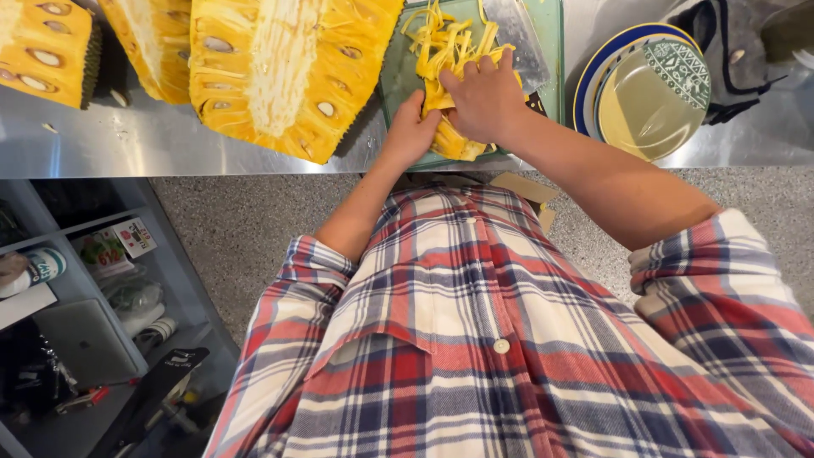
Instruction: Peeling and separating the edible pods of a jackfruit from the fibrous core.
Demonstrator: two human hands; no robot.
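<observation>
On a green cutting board [394,80] lies a piece of yellow jackfruit flesh [451,140] with loose yellow strands [445,38] piled behind it. My left hand [413,129] grips the piece from its left side. My right hand [485,100] is closed over the top of the same piece, fingers curled into the strands. A broad cleaver blade [519,30] rests on the board just beyond my right hand.
Large cut jackfruit sections [280,68] sit on the steel counter [153,144] to the left. Stacked plates [644,89] stand at the right beside a dark cloth [738,47]. Below the counter, shelves [85,288] hold packets and tools.
</observation>
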